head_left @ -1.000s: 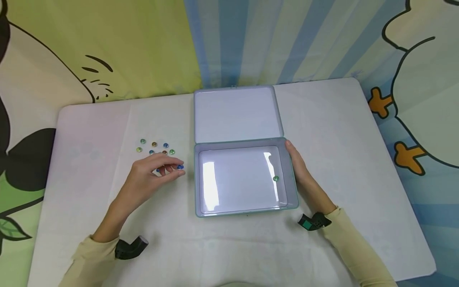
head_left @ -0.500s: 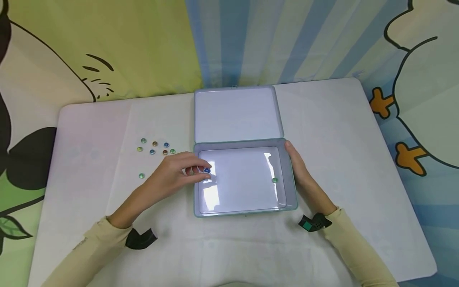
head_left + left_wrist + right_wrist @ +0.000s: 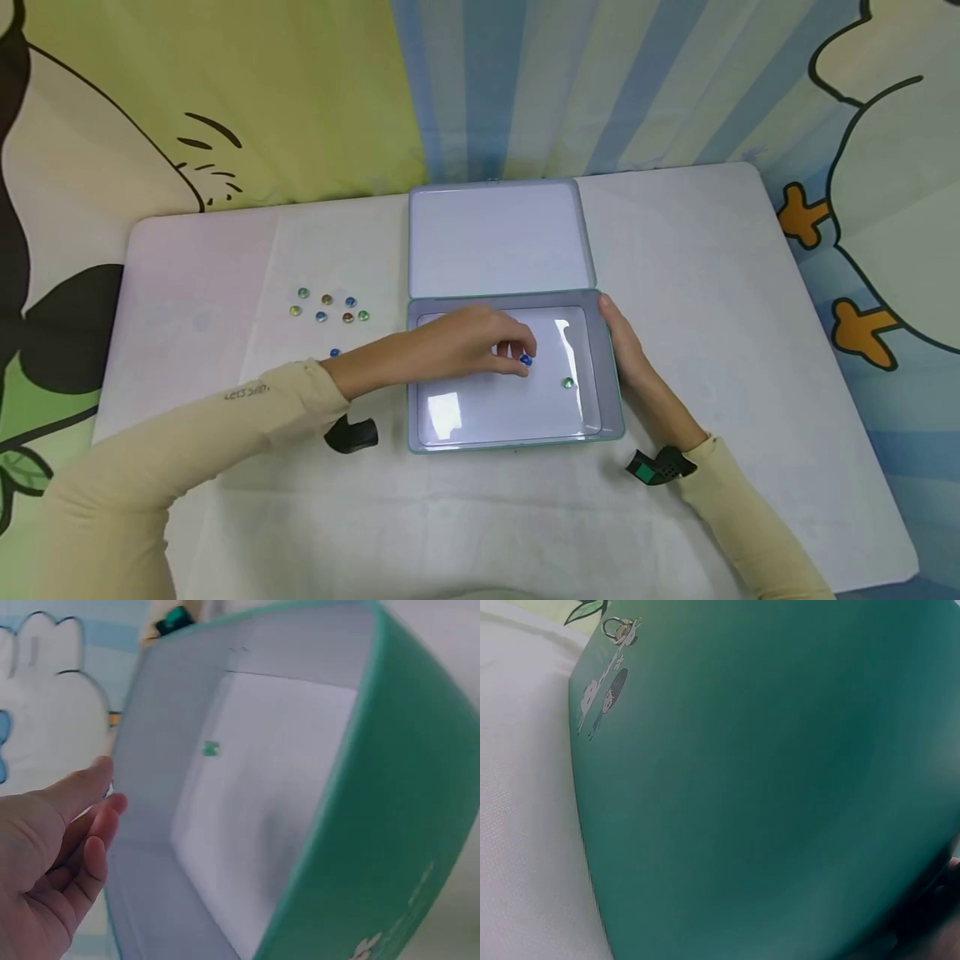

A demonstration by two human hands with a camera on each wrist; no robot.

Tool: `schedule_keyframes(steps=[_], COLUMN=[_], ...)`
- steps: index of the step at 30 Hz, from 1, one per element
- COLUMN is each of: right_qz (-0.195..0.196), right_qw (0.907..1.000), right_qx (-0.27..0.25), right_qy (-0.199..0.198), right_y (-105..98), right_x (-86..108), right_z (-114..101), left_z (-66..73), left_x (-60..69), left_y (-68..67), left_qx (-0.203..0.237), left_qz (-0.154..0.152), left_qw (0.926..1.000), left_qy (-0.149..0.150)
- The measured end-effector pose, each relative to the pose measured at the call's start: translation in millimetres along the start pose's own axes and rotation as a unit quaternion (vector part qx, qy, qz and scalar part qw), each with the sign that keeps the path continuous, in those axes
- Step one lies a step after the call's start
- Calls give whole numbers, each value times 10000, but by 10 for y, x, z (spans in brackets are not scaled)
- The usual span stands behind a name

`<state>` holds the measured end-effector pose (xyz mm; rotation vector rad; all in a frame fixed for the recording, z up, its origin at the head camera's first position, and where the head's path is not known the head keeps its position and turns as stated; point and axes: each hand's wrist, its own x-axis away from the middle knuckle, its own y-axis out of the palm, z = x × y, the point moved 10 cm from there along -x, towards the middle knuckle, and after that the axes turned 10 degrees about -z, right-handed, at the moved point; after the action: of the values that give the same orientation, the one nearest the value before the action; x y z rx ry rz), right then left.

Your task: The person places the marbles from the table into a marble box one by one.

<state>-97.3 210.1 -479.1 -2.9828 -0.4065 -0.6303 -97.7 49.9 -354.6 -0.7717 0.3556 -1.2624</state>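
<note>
My left hand [image 3: 487,342] pinches a blue glass marble [image 3: 526,360] between thumb and fingers, inside the walls of a shallow box [image 3: 517,442]. The box is green outside and grey inside, its lid [image 3: 498,237] folded back flat behind it. On the box floor, right of the left hand, lies a green marble [image 3: 567,382], which the left wrist view shows as a green spot [image 3: 211,748]. My right hand [image 3: 628,354] rests along the box's right wall with fairly straight fingers; the right wrist view is mostly green box wall [image 3: 757,772].
Several coloured marbles [image 3: 348,317] lie scattered on the white table [image 3: 705,275] left of the box. Another blue marble [image 3: 334,352] sits beside the left forearm. A metal ring [image 3: 616,630] hangs on the box's front. Printed curtains [image 3: 315,100] stand behind the table.
My left hand has carried the blue marble rightward from the table, over the left wall, into the box. The green marble has rolled slightly left and nearer. The right hand stays put.
</note>
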Motion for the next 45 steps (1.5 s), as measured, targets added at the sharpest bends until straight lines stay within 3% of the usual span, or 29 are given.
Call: schedule_keyframes(steps=[7,12,17,26,45], right_qz=[-51,41,74,-70,-107], right_qw=[9999,9999,10000,9996,9998], right_qx=[126,56,-46,5,158], right_qy=[28,78,13,-288,-24], right_y=[-8,-22,-33,-30,-20], right_x=[-7,-16,-26,-31,-27], right_z=[7,7,-9,-48,-34], left_z=[-145,-107,-74,-198,-249], left_x=[-487,-758,-926,-1032,-1090], left_y=[281,433,526,593,638], left_qx=[230,94,-25,75,79], left_qz=[-713,-857,-963,-1021,-932], left_qw=[9972,9963,9953,9947,9955], left_qy=[-76,26,90,107,129])
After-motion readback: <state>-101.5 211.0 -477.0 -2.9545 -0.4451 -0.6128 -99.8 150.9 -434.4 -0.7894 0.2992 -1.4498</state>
